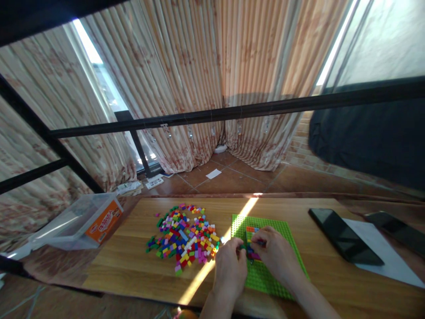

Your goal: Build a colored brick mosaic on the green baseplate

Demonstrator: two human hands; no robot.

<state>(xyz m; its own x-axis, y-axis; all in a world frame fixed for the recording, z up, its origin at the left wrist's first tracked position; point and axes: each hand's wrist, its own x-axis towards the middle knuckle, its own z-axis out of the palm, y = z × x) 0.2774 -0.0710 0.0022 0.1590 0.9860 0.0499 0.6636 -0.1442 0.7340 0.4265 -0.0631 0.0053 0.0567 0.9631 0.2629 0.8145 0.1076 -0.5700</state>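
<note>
A green studded baseplate (270,281) lies on the wooden table, with rows of coloured toy bricks (251,229) built up on it. My left hand (231,264) is at the plate's left edge, its thumb and fingers pinched around a small dark green toy brick (242,247). Bent over the built bricks, my right hand (275,249) has its fingertips pressed together against them. Whatever those fingertips hold, if anything, is hidden. Left of my hands spreads a loose pile of small multicoloured bricks (186,235).
A clear plastic box (79,221) with an orange label stands beyond the table's left end. On the right, a black phone (345,237) lies partly over a white sheet (385,250), with another dark device (398,226) beside it. A black metal rail (199,116) crosses before the curtains (186,57).
</note>
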